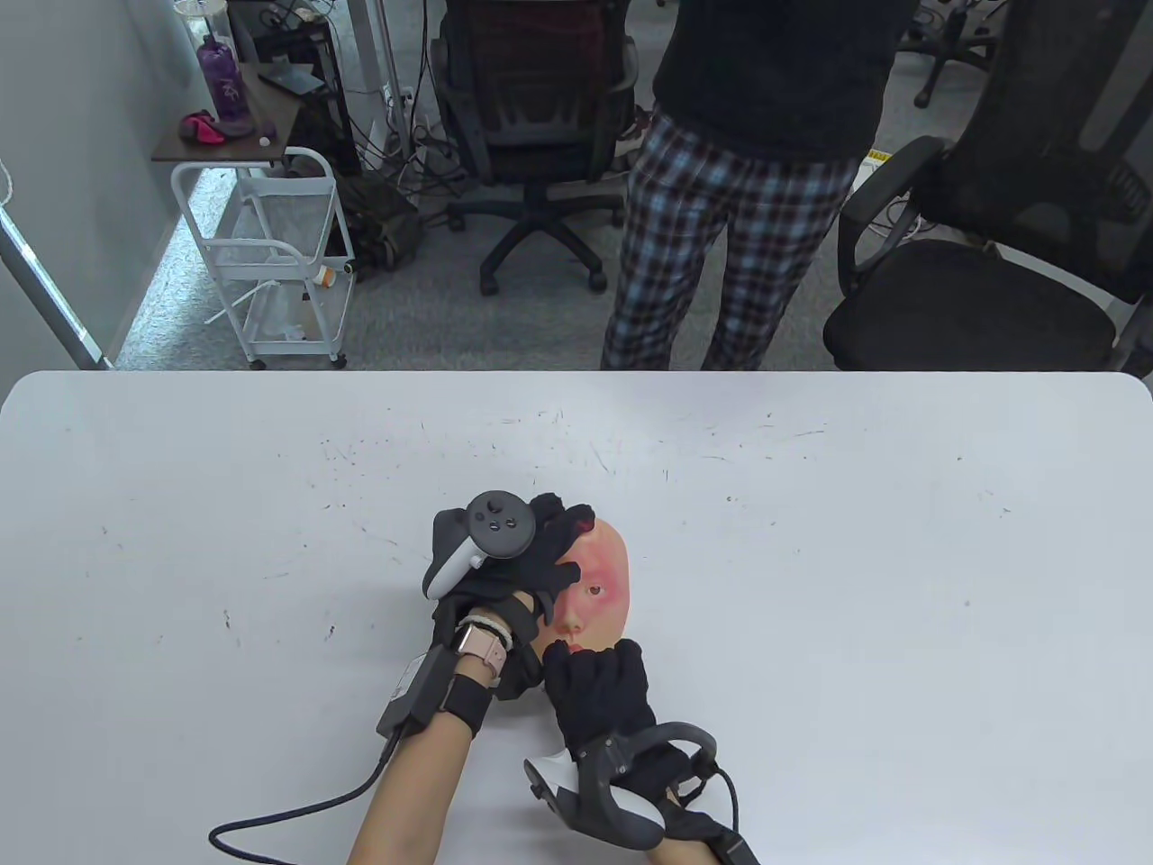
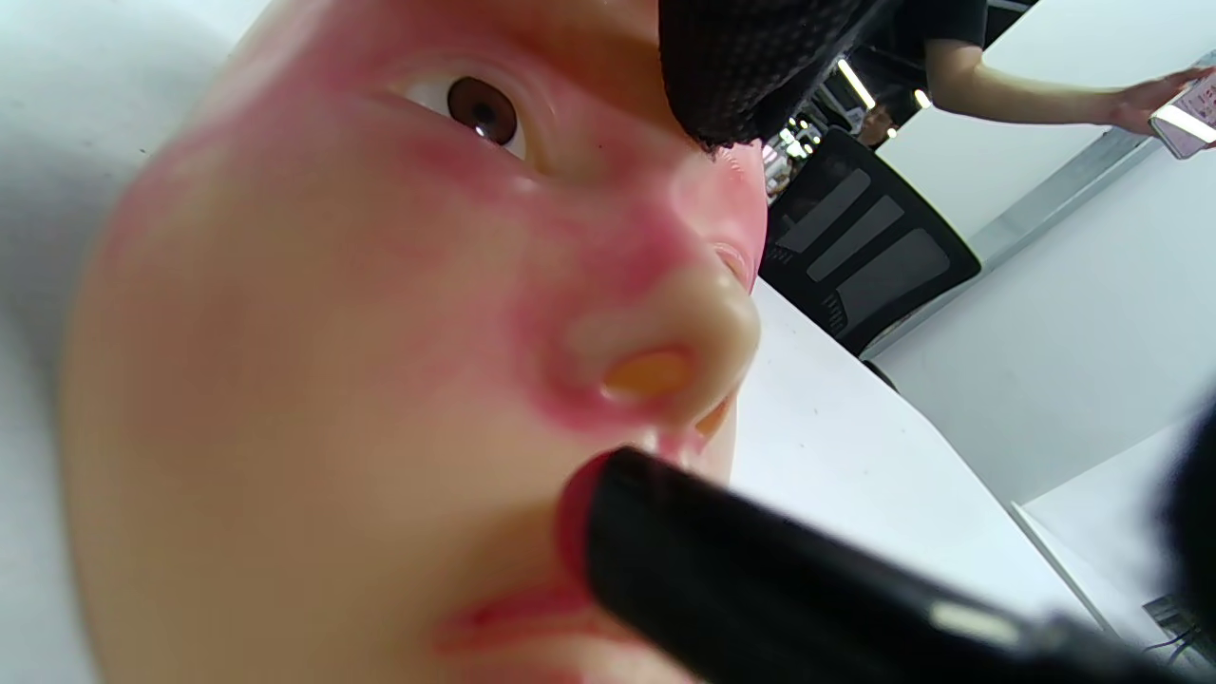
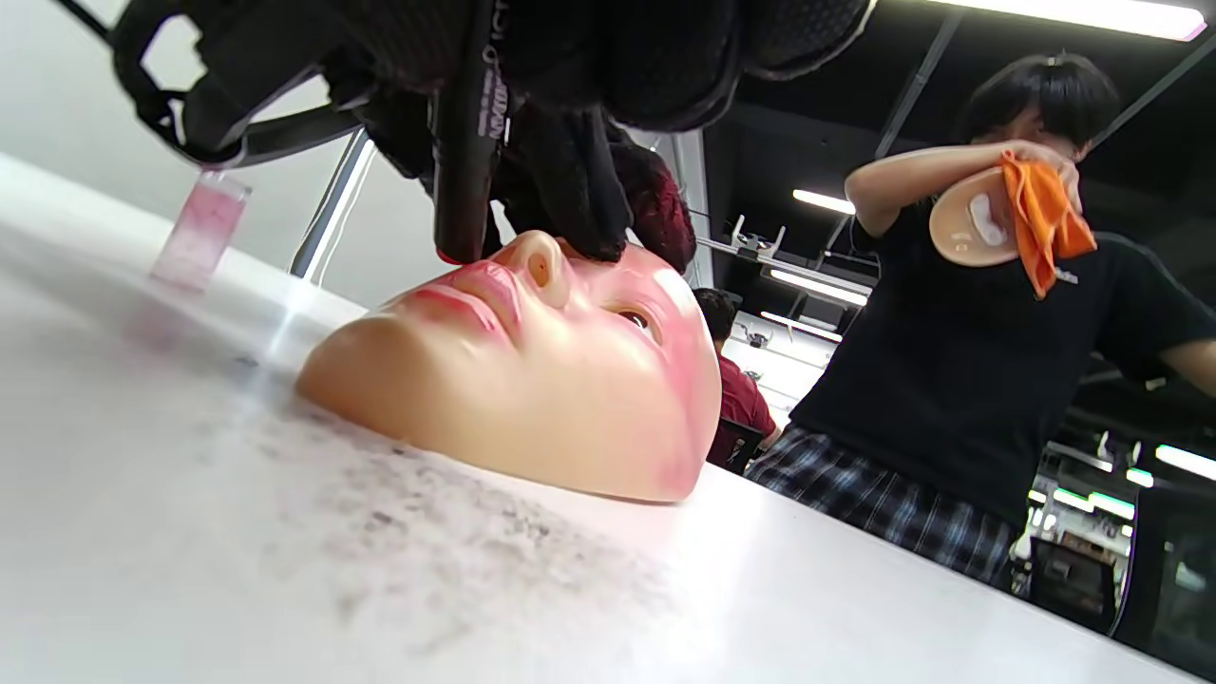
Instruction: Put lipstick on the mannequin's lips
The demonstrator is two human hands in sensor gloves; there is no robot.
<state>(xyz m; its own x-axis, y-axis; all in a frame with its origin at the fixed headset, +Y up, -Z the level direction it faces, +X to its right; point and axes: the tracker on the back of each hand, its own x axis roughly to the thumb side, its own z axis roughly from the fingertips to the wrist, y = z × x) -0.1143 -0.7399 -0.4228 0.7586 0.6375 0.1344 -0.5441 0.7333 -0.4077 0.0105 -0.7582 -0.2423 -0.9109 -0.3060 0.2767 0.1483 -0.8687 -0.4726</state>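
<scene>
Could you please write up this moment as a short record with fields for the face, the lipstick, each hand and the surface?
face: mannequin face lying face-up on the white table, cheeks smeared pink
lipstick: black tube, red tip at the upper lip
right hand: right hand grips the tube
left hand: left hand rests on the forehead side of the face
lips: lips show pink colour

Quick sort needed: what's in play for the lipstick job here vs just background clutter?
In play:
- mannequin face, lying face-up on the table
- lipstick, tip at the lips
- right hand holding the lipstick
- left hand resting on the face

Background:
- office chairs
- white cart
- purple bottle
- bystander in plaid trousers
</scene>
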